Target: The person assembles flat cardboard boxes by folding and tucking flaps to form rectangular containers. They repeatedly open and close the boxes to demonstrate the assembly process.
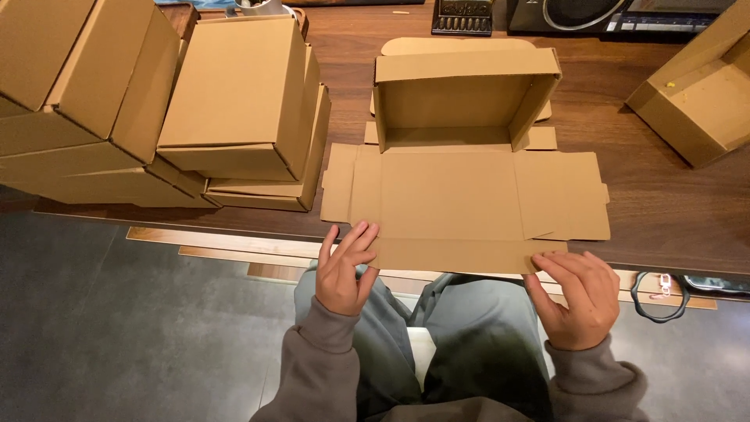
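Seated at a dark wooden worktop [672, 211], seen from above, with grey trousers and grey sleeves at the bottom of the view

Half-folded cardboard box [465, 164] lying at the near middle of the worktop: far part already raised into an open-topped tray with back wall and two side walls standing, near part still spread flat, with side flaps out to left and right and a long front flap [461, 255] hanging over the worktop's near edge

Left hand [344, 270] at the left end of that front flap, fingers [355, 242] mostly straight and loosely together, fingertips touching the flap's corner; thumb hidden, so cannot tell whether the card is pinched or only pressed

Right hand [580, 297] at the right end of the same flap, fingers [558, 270] curled, tips against the flap's lower right corner; a true grasp not clear here either

Stack of finished cardboard boxes [234, 101] on the left of the worktop, just beside the flat panel's left flap, with more closed boxes [78, 94] piled further left, some tilted

Another open cardboard box [695, 101] lying tilted at the right, well apart from the hands

Dark keyboard-like device [462, 17] and a black appliance [601, 16] along the far edge

Black looped cord with a small clip [660, 293] near the right hand, beyond the worktop's near edge; grey floor [117, 328] below
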